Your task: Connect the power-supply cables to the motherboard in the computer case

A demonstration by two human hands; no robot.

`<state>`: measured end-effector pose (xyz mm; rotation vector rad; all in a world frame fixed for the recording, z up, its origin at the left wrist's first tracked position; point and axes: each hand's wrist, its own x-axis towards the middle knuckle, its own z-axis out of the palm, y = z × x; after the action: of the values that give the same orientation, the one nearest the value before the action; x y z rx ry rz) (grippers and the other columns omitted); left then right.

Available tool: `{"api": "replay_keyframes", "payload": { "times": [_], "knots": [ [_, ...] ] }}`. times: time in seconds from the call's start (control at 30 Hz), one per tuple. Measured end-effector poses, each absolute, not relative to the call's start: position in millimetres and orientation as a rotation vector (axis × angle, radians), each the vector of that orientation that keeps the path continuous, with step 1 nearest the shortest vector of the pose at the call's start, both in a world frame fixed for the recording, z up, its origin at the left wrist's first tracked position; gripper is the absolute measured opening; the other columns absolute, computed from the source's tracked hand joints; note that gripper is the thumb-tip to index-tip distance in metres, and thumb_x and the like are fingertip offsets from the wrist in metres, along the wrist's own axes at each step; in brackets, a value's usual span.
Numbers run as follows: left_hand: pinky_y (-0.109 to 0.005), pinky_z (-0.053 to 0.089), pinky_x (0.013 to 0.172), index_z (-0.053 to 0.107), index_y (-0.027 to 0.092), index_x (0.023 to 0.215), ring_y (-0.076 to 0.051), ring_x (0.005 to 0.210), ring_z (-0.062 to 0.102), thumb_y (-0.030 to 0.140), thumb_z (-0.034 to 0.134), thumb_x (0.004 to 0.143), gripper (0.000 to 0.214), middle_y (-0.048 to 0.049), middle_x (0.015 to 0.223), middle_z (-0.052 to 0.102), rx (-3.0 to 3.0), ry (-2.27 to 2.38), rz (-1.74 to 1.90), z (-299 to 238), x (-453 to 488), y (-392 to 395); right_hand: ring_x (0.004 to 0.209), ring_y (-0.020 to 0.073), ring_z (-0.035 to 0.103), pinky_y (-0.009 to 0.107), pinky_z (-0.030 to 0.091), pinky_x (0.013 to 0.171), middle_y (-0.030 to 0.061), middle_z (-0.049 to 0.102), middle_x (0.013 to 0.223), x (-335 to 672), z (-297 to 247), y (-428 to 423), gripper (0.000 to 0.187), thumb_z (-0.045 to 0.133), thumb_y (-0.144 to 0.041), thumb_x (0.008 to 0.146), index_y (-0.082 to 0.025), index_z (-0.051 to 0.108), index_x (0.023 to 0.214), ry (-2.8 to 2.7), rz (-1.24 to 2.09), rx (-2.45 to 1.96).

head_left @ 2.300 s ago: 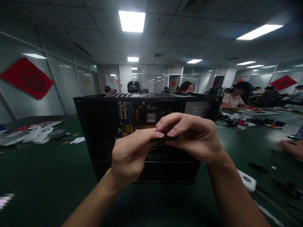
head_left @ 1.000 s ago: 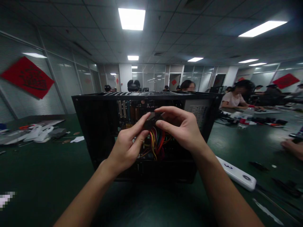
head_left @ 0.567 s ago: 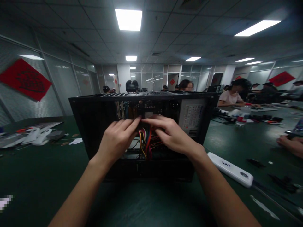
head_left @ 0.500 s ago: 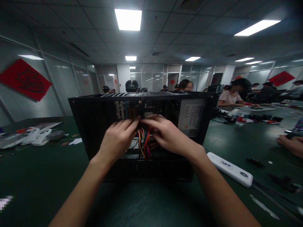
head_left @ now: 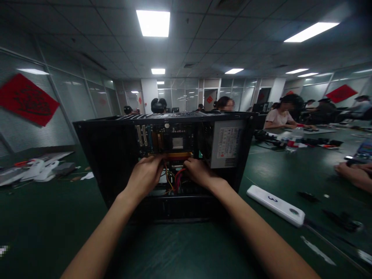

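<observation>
An open black computer case [head_left: 110,155] lies on the green table in front of me, with its motherboard [head_left: 174,139] and grey power supply [head_left: 228,143] showing. Both my hands reach inside it, just below the motherboard. My left hand [head_left: 145,176] and my right hand [head_left: 199,172] have their fingers curled in, close together. A bundle of red, yellow and orange wires [head_left: 174,180] comes out between them. The black connector at the end of the wires is hidden behind my fingers.
A white power strip [head_left: 274,199] marked 3 lies to the right of the case, with small black parts [head_left: 308,195] beyond it. Another person's hand [head_left: 351,174] rests at the far right. Papers and white items [head_left: 37,170] are piled at the left. Several people sit behind.
My hands held the black connector up in front of the case, then carried it down and forward. They are now deep inside the case under the motherboard.
</observation>
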<state>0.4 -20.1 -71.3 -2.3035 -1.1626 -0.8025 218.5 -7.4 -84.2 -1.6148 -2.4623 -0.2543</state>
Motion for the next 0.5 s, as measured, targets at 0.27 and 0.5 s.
{"api": "replay_keyframes", "payload": {
  "times": [0.27,0.5],
  "knots": [
    [-0.038,0.051,0.093,0.058,0.017,0.129,-0.025,0.108,0.061,0.018,0.046,0.095,0.036,-0.0108,0.117,0.063,-2.512,-1.151,-0.503,-91,17,-13,0.095,0.0247,0.066,0.031,0.047,0.075,0.0119,0.063,0.112,222,-97,1,0.023,0.050,-0.011,0.089,-0.014,0.065,0.106,-2.497,-0.334,-1.487],
    [-0.036,0.049,0.095,0.048,0.020,0.136,-0.024,0.113,0.062,0.016,0.052,0.091,0.046,-0.0100,0.124,0.064,-2.684,-1.263,-0.709,-96,12,10,0.096,0.0231,0.065,0.029,0.047,0.076,0.0121,0.062,0.112,220,-94,-1,0.022,0.051,-0.012,0.089,-0.015,0.064,0.106,-2.489,-0.282,-1.459]
  ]
}}
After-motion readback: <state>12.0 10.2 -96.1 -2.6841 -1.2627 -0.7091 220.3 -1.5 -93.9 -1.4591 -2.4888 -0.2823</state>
